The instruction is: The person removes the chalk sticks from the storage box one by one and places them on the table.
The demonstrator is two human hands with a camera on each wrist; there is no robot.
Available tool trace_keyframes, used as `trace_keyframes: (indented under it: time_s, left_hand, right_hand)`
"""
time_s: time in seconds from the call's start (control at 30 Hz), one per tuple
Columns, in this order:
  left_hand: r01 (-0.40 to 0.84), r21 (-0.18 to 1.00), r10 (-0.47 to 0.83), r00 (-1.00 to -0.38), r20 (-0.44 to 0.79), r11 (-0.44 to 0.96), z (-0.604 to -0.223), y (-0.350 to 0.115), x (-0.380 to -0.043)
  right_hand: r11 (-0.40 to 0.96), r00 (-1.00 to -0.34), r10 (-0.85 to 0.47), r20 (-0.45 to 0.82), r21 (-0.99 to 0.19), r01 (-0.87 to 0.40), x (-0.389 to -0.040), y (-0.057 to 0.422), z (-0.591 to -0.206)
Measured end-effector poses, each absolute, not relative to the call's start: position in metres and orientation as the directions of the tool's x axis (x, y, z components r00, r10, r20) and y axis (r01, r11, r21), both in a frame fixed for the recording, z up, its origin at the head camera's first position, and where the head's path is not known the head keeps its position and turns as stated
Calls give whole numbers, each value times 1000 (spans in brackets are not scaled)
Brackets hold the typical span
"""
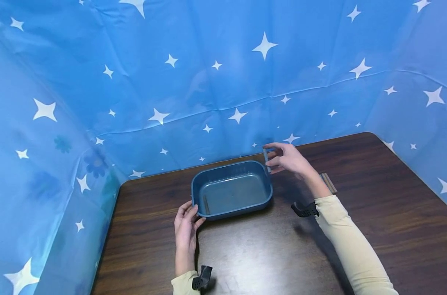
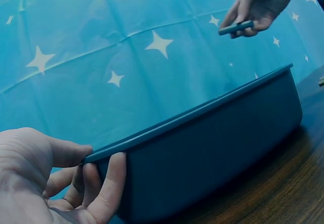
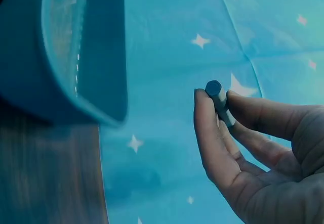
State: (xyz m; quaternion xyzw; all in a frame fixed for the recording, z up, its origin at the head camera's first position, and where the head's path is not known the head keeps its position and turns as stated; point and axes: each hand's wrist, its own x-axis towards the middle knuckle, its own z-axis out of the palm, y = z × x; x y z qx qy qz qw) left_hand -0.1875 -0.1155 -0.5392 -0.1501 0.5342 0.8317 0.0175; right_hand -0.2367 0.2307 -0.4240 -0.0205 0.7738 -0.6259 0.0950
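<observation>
A dark blue rectangular plastic bin [image 1: 238,213] stands on the table. My left hand [image 1: 185,225] pinches its near left corner, thumb on the rim and fingers against the outer wall. Beyond the bin's right end, my right hand [image 1: 290,157] holds a slim blue-grey six-sided stick [image 3: 220,102] between thumb and fingers. In the left wrist view the same stick [image 2: 236,28] is above rim height, apart from the bin. One thin brownish stick [image 1: 206,204] lies inside the bin near its left end.
More thin sticks [image 1: 328,183] lie side by side on the table, partly behind the right forearm. The brown wood-grain table [image 1: 146,233] meets a blue star-patterned curtain [image 1: 208,102] at the back and left. Each wrist wears a black camera mount [image 1: 305,209].
</observation>
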Motion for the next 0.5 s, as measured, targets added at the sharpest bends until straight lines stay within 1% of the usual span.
trace_keyframes:
  time_s: [0.3,0.5]
  left_hand:
    - [-199,883,-128,-953,-276,-426,-538,-116,-186]
    - [-198,885,-132,-952,-275,-422,-538,-116,-187]
  right_hand:
    - [242,-989,-92,-120,-966,94,-224,270,-418]
    - [253,-988,-53,-143,-959,125,-215,293,-420]
